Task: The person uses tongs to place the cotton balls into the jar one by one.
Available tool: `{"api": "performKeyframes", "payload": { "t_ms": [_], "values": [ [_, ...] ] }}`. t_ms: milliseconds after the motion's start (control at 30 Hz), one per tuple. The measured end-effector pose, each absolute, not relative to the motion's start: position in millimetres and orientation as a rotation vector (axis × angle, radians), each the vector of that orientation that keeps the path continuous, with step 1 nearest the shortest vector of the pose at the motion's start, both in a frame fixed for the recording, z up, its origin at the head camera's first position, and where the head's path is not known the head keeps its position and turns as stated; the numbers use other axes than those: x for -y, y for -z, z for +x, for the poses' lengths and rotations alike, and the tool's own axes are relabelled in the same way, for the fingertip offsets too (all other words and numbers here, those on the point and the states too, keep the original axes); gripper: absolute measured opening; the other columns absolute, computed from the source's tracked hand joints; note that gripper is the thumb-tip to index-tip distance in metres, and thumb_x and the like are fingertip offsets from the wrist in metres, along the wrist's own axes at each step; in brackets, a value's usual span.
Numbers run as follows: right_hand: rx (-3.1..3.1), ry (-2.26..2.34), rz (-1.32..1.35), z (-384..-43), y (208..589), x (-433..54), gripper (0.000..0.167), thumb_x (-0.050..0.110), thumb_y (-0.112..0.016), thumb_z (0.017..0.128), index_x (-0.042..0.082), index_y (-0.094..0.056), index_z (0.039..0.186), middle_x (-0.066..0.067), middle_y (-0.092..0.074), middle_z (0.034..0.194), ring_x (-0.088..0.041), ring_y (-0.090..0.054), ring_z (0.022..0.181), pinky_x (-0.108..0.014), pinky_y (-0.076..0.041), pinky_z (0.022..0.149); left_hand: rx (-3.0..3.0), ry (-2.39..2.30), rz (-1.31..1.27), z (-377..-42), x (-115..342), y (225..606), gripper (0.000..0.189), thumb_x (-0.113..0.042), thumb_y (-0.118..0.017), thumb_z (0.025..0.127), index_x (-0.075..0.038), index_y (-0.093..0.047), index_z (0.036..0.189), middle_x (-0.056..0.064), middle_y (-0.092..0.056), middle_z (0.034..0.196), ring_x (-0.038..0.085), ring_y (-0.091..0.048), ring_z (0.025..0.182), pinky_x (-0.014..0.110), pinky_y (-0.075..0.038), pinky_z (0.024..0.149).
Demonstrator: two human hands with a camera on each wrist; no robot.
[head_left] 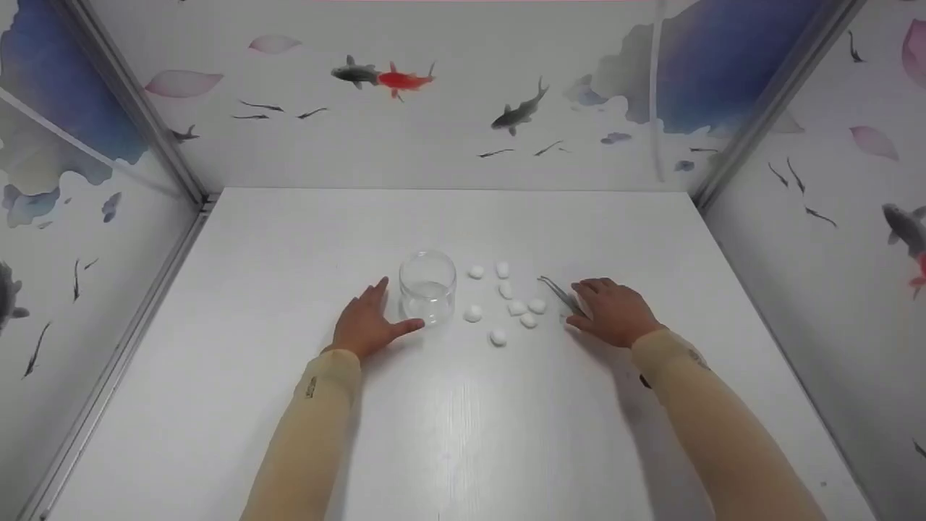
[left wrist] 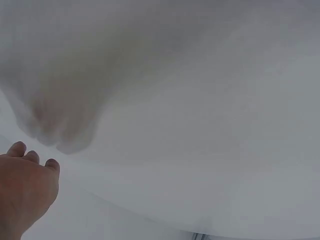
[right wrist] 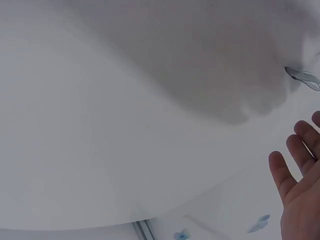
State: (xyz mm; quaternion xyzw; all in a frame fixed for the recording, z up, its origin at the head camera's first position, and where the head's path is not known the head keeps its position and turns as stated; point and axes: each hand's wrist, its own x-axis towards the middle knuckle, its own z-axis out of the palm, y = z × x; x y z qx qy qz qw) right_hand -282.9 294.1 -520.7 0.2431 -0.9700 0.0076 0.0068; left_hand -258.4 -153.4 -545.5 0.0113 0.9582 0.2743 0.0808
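Observation:
In the head view a clear, round jar (head_left: pixel 427 269) stands on the white table. My left hand (head_left: pixel 364 327) is at its left side, fingers extended and thumb stretched across in front; whether it touches the jar I cannot tell. Several white cotton balls (head_left: pixel 473 313) lie scattered to the right of the jar. Beyond them rests a pair of metal tweezers (head_left: pixel 558 292) with a bent tip. Beside the tweezers is my right hand (head_left: pixel 613 312), its fingers extended. In the right wrist view those fingers are spread and apart from the tweezers (right wrist: pixel 303 77).
The white tabletop (head_left: pixel 463 434) extends around the objects. Printed panels with fish and petals enclose it: a back wall (head_left: pixel 448 145), a left wall (head_left: pixel 130 239) and a right wall (head_left: pixel 781 239). Metal strips run along their corners.

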Motion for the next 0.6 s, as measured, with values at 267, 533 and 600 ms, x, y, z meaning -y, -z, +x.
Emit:
{"api": "performKeyframes", "payload": {
  "t_ms": [267, 533, 600],
  "values": [
    [3.006, 0.07, 0.846, -300, 516, -271, 0.047, 0.032, -0.074, 0.092, 0.0, -0.063, 0.125, -0.015, -0.066, 0.108, -0.03, -0.065, 0.099, -0.046, -0.058, 0.08, -2.825, -0.948, -0.013, -262, 147, 546, 0.124, -0.077, -0.072, 0.068, -0.012, -0.02, 0.16, 0.013, -0.025, 0.162, 0.036, -0.022, 0.147, 0.05, -0.019, 0.121],
    [3.052, -0.01, 0.844, -310, 516, -266, 0.02, 0.019, -0.075, 0.091, 0.002, -0.07, 0.101, -0.006, -0.062, 0.083, -0.022, -0.059, 0.071, -0.043, -0.055, 0.065, -2.803, -1.039, 0.022, -266, 140, 547, 0.118, -0.066, -0.08, 0.07, -0.01, -0.025, 0.158, 0.011, -0.03, 0.16, 0.032, -0.025, 0.147, 0.044, -0.012, 0.123],
    [3.066, -0.049, 0.838, -311, 518, -266, 0.015, 0.016, -0.073, 0.092, 0.003, -0.071, 0.098, -0.005, -0.062, 0.082, -0.022, -0.059, 0.071, -0.043, -0.055, 0.066, -2.799, -1.066, 0.031, -267, 140, 549, 0.116, -0.063, -0.082, 0.07, -0.01, -0.027, 0.158, 0.01, -0.032, 0.16, 0.031, -0.026, 0.147, 0.043, -0.011, 0.123]
  ]
}}
